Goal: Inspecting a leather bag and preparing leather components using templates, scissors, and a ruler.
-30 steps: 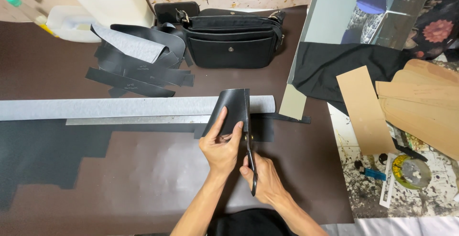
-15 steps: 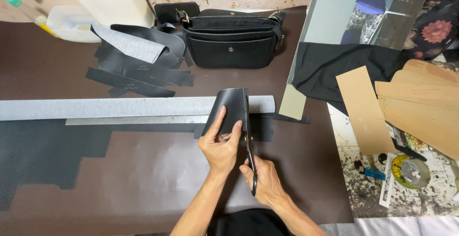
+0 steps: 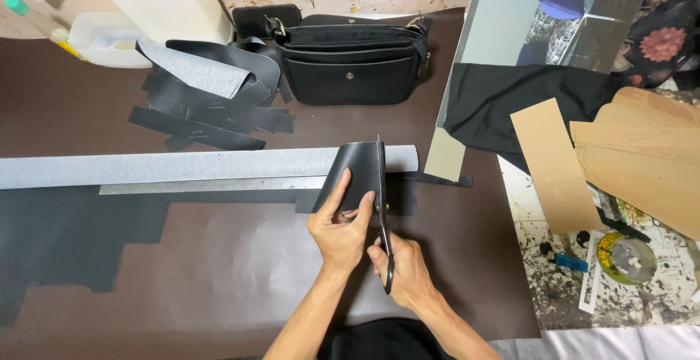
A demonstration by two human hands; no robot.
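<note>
Little has moved: my left hand still pins the black leather piece while my right hand grips the scissors. Beside them, a metal ruler and grey roll cross the tabletop; a black bag sits behind.

I see a smooth black leather-like piece with a faint sheen, and scissors with bright metal blades and dark handles. The tabletop wears a matt brown sheet. A dull steel ruler lies by grey, fibrous-backed material. The black bag looks grained with metal fittings. Matt tan cardboard pieces sit beside black cloth.
</note>
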